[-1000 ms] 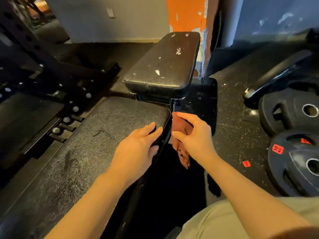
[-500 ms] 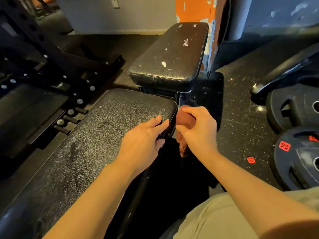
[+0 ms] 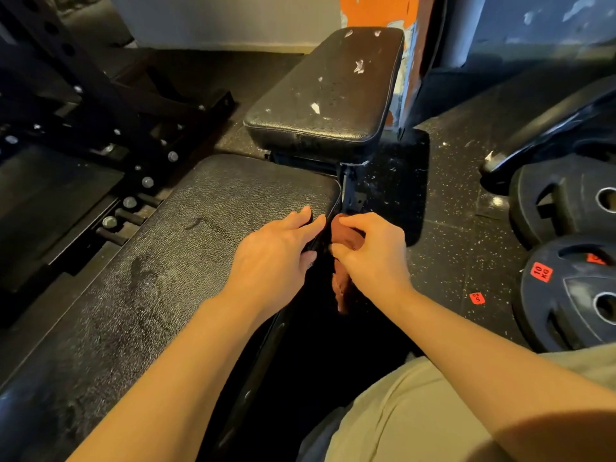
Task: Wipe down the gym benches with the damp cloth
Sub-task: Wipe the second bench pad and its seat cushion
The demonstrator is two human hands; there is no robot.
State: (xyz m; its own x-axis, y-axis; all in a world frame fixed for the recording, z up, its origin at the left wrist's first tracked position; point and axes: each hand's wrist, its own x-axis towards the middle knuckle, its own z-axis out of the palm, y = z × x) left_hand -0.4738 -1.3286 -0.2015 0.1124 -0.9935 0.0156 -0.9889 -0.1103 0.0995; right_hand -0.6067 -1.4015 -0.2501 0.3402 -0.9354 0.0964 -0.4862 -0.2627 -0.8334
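Observation:
A long black bench pad (image 3: pixel 166 261) runs from the lower left toward the middle, with damp streaks on its surface. Beyond it stands a shorter black seat pad (image 3: pixel 326 91) with white worn spots. My left hand (image 3: pixel 276 258) grips the long pad's right edge, fingers on top and thumb under the side. My right hand (image 3: pixel 370 255) holds a reddish-brown cloth (image 3: pixel 346 238) bunched against that same edge, right beside the left hand. A tail of the cloth hangs down below the hand.
Black weight plates (image 3: pixel 573 288), one with a red 10 kg label, lie on the speckled rubber floor at the right. A dark steel rack with bolts (image 3: pixel 110 145) stands at the left. My khaki-clad leg (image 3: pixel 416 421) is at the bottom right.
My right hand has gathered the hanging cloth into a tighter bunch and drawn closer to the pad's edge. The left hand keeps its grip on the edge.

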